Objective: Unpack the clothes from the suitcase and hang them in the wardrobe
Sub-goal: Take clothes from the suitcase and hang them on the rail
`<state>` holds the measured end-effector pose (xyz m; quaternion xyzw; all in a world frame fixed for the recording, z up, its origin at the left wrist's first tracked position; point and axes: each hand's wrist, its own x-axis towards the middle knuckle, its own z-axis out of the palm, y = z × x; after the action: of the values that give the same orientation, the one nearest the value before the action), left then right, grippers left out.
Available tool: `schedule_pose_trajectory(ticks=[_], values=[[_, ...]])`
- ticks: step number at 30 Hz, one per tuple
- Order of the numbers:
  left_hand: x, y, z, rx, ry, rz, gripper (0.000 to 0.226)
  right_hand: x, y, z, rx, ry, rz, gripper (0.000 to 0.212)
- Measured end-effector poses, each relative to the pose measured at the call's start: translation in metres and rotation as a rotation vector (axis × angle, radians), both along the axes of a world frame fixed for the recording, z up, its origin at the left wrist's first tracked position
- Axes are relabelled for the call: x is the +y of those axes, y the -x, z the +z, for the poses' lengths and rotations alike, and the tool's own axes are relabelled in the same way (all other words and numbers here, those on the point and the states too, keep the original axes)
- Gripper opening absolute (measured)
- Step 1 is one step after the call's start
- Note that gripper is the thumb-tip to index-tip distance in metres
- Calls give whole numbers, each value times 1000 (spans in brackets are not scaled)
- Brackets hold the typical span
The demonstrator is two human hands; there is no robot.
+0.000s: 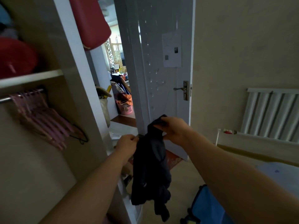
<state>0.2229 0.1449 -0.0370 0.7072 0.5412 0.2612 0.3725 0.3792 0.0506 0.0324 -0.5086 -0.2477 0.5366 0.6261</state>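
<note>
Both hands' fingers pinching dark garment (pixel 150 167), blue suitcase (pixel 208 207) cut off, hangers (pixel 42 117) blurred

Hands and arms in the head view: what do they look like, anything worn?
Left hand and right hand are bare: no gloves, and no rings, watch or bracelet show. The left forearm and right forearm are uncovered to the frame's edge; no sleeve shows.

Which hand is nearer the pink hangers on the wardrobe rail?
Left. The left hand pinches the dark garment right of and below the pink hangers; the right hand grips its top, farther right.
</note>
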Motion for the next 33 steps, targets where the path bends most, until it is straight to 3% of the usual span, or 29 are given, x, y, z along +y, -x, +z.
schedule_pose_trajectory(ticks=[3, 5, 8, 10, 14, 17, 19, 21, 24, 27, 29, 32, 33], values=[[-1, 8, -17, -156, 158, 57, 20, 0, 10, 20, 254, -134, 12, 25], [-16, 12, -7, -262, 201, 118, 35, 4, 16, 25, 319, -165, 22, 41], [-50, 17, 15, -397, 336, 79, 56, 5, 27, 30, 374, -177, 17, 36], [-65, 22, 19, -335, 379, -32, 59, 1, 35, 37, 417, -196, 9, 30], [-86, 24, 4, -54, 307, -106, 42, -7, 39, 53, 455, -241, -19, 25], [-88, 26, -5, -115, 179, 24, 13, -10, 27, 59, 425, -259, -105, 35], [-86, 30, -3, -266, 119, 142, 7, -15, 17, 54, 284, -244, -140, 40], [-84, 34, 6, -387, 53, 222, 11, -23, 11, 42, -82, -185, -77, 52], [-84, 32, 24, -437, 18, 197, 7, -33, 12, 11, -754, -131, 249, 90], [-87, 24, 37, -380, 7, 143, 5, -38, 28, -10, -1087, -154, 497, 112], [-89, 22, 40, -394, 22, 150, 5, -35, 36, -15, -1131, -144, 504, 99], [-92, 30, 42, -517, 84, 210, 11, -29, 44, -15, -1283, -136, 486, 24], [-94, 36, 41, -567, 113, 222, 13, -29, 46, -14, -1314, -146, 482, 20]])
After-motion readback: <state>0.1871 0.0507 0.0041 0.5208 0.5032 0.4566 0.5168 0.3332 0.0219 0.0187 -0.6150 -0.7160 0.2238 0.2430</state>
